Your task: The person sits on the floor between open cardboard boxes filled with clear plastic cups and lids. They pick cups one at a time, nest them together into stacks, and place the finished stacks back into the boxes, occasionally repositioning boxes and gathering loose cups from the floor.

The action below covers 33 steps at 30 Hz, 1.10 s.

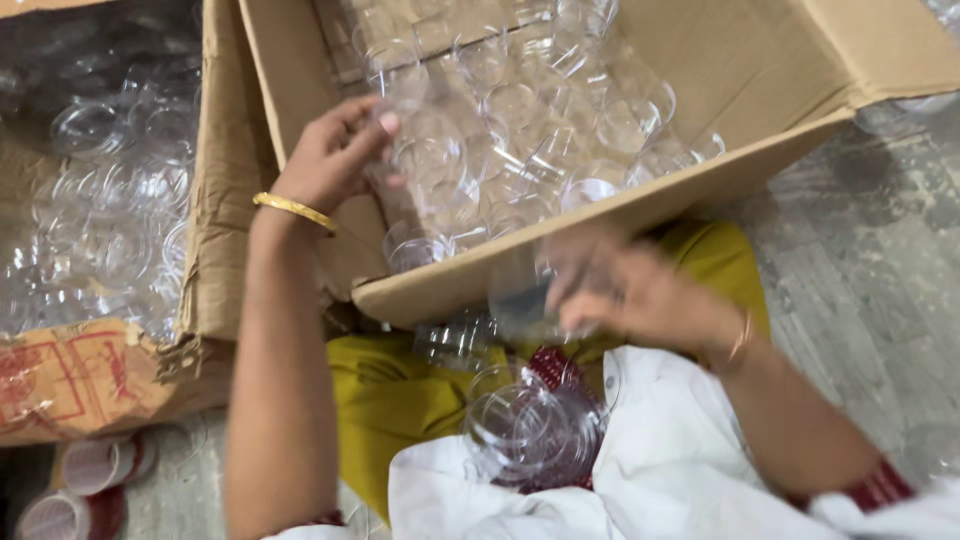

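Note:
My left hand point(335, 155) reaches into a large cardboard box point(740, 80) full of clear plastic cups and grips one clear cup point(420, 160) near the box's left wall. A gold bangle sits on that wrist. My right hand point(625, 285), blurred, is just below the box's front edge and holds another clear plastic cup point(525, 300). More clear cups point(530, 425) lie stacked in my lap on white and yellow cloth.
A second cardboard box point(100, 370) at the left holds several more clear cups point(110, 200). Two tape rolls point(80, 490) lie on the floor at the bottom left. Grey stone floor point(860, 280) shows at the right.

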Tool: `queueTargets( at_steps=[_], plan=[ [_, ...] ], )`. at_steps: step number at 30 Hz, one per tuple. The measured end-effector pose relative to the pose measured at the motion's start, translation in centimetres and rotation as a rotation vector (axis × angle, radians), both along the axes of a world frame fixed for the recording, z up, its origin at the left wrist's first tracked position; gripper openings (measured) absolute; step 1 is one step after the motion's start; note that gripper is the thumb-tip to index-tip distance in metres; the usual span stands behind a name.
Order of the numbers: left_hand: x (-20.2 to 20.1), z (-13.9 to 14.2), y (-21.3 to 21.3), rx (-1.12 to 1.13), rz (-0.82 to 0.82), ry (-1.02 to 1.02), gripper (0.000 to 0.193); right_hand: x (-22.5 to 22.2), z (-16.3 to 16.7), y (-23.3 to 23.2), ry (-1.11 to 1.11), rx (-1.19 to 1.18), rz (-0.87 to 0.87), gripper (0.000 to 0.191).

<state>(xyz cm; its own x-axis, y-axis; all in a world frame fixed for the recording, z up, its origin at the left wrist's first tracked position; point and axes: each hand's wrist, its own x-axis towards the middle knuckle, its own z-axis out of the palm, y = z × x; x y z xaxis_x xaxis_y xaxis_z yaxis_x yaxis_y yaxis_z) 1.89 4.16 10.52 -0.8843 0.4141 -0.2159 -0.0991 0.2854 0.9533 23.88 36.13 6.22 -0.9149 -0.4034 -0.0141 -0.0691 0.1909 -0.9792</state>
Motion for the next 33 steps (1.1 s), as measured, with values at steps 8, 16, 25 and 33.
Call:
queueTargets(
  at_steps=[8, 16, 25, 33],
  plan=[
    [3.9, -3.4, 3.3, 0.816, 0.284, -0.074, 0.065, -15.4, 3.6, -4.1, -0.039, -0.336, -0.269, 0.055],
    [5.9, -3.6, 3.0, 0.779, 0.117, -0.132, 0.085, -15.2, -0.3, -3.0, 0.108, -0.298, -0.025, 0.063],
    [5.7, -3.1, 4.0, 0.600, -0.016, -0.269, 0.112, -14.2, 1.0, -4.0, 0.236, -0.118, 0.103, 0.064],
    [5.5, -3.8, 3.9, 0.601, -0.008, -0.455, 0.113, -13.8, 1.6, -4.5, 0.326, -0.121, 0.098, 0.060]
  ],
)
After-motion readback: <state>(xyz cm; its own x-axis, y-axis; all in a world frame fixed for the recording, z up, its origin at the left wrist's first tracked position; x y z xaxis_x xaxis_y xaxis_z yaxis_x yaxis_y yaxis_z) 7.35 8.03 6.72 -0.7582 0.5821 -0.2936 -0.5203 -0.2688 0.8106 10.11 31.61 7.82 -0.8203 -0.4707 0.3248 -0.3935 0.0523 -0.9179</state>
